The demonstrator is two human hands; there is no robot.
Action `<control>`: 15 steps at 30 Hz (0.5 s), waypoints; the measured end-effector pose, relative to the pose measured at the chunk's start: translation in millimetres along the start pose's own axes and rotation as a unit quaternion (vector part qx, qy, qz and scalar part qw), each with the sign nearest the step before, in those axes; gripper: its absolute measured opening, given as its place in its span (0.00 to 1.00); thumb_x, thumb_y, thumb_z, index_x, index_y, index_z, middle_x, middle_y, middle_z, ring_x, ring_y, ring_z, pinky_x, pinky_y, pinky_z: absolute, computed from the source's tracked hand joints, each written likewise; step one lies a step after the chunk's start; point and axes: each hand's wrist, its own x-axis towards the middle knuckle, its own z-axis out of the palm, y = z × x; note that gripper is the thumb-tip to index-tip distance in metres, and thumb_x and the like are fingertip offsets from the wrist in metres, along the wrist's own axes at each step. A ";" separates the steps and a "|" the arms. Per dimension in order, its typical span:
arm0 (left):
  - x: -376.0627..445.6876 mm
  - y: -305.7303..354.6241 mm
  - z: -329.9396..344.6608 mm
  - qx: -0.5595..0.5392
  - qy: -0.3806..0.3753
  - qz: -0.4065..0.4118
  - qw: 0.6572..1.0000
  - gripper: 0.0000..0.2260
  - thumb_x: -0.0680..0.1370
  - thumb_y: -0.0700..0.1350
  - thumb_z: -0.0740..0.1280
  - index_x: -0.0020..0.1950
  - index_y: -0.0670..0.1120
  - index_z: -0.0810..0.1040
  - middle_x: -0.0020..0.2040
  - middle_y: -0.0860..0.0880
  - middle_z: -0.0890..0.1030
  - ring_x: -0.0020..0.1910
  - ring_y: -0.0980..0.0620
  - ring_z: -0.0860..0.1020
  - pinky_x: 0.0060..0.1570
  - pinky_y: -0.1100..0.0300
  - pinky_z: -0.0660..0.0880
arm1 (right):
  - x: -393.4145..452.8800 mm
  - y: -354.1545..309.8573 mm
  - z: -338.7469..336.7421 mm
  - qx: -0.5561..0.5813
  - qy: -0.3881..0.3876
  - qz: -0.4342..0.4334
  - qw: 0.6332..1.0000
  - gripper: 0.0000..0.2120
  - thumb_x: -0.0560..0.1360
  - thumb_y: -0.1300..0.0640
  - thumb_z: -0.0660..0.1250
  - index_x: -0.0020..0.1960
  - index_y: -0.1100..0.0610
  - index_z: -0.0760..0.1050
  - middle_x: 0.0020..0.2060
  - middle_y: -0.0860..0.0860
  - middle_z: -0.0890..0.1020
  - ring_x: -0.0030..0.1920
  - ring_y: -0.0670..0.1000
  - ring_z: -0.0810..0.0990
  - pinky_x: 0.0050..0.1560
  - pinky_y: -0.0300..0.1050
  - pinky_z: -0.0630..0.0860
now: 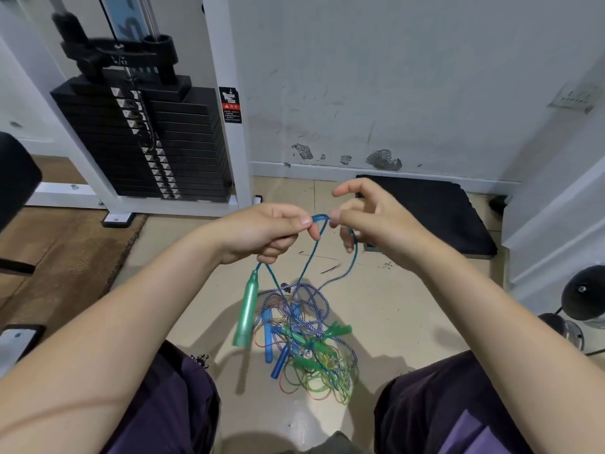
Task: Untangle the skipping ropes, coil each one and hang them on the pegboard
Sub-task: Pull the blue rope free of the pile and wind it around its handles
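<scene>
Only 1 view is given: a wide-angle head camera, aimed forward and steeply down from close above. The tiled floor [376,309] is taken in between the knees, up to the wall [393,77].

Beige tiled floor [386,316], tangled heap of skipping ropes [304,342] with green and blue handles lying on it, black mat [435,214] by the wall, weight machine base [118,219] at left
</scene>
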 end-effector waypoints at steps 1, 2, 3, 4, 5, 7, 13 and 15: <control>1.0 -0.6 1.4 0.015 0.004 -0.001 1.000 0.11 0.79 0.53 0.62 0.47 0.48 0.80 0.25 0.53 0.61 0.23 0.56 0.56 0.24 0.66 0.58 | -0.1 1.7 3.3 -0.016 -0.013 -0.002 1.000 0.16 0.74 0.61 0.72 0.58 0.55 0.70 0.36 0.54 0.79 0.27 0.51 0.74 0.28 0.33 0.69; 2.1 -1.5 2.8 0.031 0.008 -0.005 0.999 0.11 0.81 0.51 0.62 0.47 0.48 0.81 0.26 0.53 0.62 0.24 0.55 0.57 0.24 0.66 0.57 | 0.2 3.1 6.0 -0.038 -0.024 -0.004 0.999 0.17 0.73 0.60 0.74 0.57 0.54 0.71 0.35 0.53 0.78 0.27 0.50 0.73 0.28 0.34 0.68; 3.0 -2.4 4.1 0.043 0.012 -0.008 0.999 0.11 0.82 0.49 0.61 0.48 0.46 0.81 0.26 0.52 0.65 0.24 0.55 0.59 0.25 0.65 0.57 | 1.0 4.8 8.0 -0.067 -0.034 -0.004 0.997 0.17 0.72 0.58 0.76 0.56 0.53 0.72 0.33 0.51 0.77 0.27 0.49 0.71 0.28 0.36 0.67; 3.7 -2.9 5.0 0.051 0.013 -0.009 0.999 0.11 0.83 0.47 0.61 0.49 0.45 0.81 0.26 0.52 0.68 0.24 0.55 0.62 0.26 0.65 0.59 | 2.0 6.1 9.1 -0.104 -0.042 -0.003 0.994 0.17 0.70 0.56 0.77 0.54 0.52 0.73 0.30 0.49 0.75 0.27 0.47 0.68 0.28 0.37 0.65; 3.8 -2.7 5.3 0.061 0.009 -0.010 0.998 0.11 0.83 0.45 0.60 0.49 0.43 0.81 0.27 0.51 0.72 0.25 0.54 0.65 0.28 0.65 0.63 | 2.9 7.0 9.2 -0.143 -0.050 -0.003 0.988 0.15 0.69 0.54 0.78 0.50 0.51 0.75 0.28 0.48 0.72 0.27 0.46 0.66 0.28 0.38 0.63; 1.8 -1.2 3.8 0.102 -0.004 -0.025 0.994 0.12 0.84 0.43 0.59 0.49 0.42 0.81 0.30 0.50 0.78 0.30 0.53 0.73 0.34 0.65 0.71 | 4.3 7.4 7.9 -0.212 -0.052 -0.011 0.976 0.10 0.68 0.53 0.79 0.43 0.50 0.79 0.25 0.45 0.69 0.27 0.45 0.63 0.28 0.39 0.61; -6.1 -3.5 -9.3 0.210 -0.046 -0.080 0.973 0.12 0.85 0.43 0.58 0.47 0.42 0.78 0.47 0.43 0.84 0.49 0.51 0.80 0.61 0.54 0.71 | 7.8 7.5 -6.4 -0.254 0.069 -0.020 0.965 0.07 0.74 0.55 0.73 0.38 0.53 0.78 0.25 0.44 0.68 0.26 0.42 0.64 0.31 0.39 0.65; -4.7 -3.8 -9.0 0.164 -0.021 -0.050 0.985 0.12 0.85 0.43 0.57 0.45 0.43 0.76 0.37 0.44 0.82 0.41 0.48 0.80 0.56 0.52 0.75 | 6.8 6.6 -7.4 -0.222 0.062 -0.013 0.973 0.07 0.76 0.55 0.71 0.41 0.54 0.76 0.28 0.47 0.70 0.27 0.45 0.66 0.31 0.39 0.66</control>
